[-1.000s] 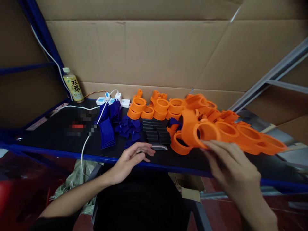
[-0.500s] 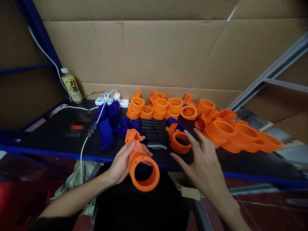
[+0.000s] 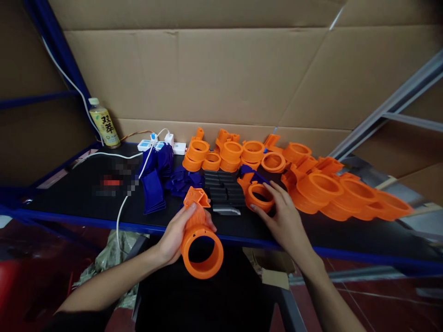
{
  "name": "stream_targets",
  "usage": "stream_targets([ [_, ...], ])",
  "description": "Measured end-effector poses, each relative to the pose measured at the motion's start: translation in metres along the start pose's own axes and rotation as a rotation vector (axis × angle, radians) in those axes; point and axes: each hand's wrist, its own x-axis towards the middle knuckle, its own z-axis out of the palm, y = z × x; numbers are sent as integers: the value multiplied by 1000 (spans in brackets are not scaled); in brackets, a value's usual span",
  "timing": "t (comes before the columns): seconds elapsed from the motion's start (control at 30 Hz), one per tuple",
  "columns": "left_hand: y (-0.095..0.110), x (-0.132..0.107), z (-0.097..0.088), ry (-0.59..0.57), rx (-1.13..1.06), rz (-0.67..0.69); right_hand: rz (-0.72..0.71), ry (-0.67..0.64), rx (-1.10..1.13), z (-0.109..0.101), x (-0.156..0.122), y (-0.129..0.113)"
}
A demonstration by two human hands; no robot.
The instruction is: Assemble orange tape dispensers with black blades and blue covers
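Observation:
My left hand is closed around the handle of an orange plastic tape dispenser, held in front of the table edge with its round ring facing me. My right hand has its thumb and fingers on the ring of a second orange tape dispenser, which rests on the black tabletop. A dark blue piece lies against the back of that one. Between the two dispensers sit rows of black strip-like pieces. Small blue parts lie in a heap behind my left hand.
More orange dispensers are stacked along the cardboard wall, with another group at the right. Curved blue plates stand at left, near a white power strip and cable. A drink bottle stands in the back left corner.
My right hand has moved left and closed onto the ring of the dispenser on the table. My left hand has turned its dispenser slightly, the ring shifting left and a little down.

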Motion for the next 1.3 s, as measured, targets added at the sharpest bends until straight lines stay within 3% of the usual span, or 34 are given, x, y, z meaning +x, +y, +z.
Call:
stream_targets([
  [0.4, -5, 6, -10, -40, -85, -78, 33, -87, 110, 4, 8, 2],
  [0.53, -1, 5, -10, -58, -151, -48, 59, -95, 139, 0, 9, 1],
  [0.7, 6, 6, -7, -57, -214, -34, -48, 92, 126, -14, 7, -34],
  [0.77, 6, 6, -6, -59, -224, -56, -144, 102, 130, -20, 7, -56],
  [0.93, 6, 5, -8, -86, -94, -146, -344, -59, 151, -23, 14, -89],
  [1.17, 15, 4, -9, -5, 96, 19, -388, -324, 20, -14, 13, -82],
  [1.3, 12, 8, -14, 3, 129, 57, -413, -329, -52, -8, 7, -78],
])
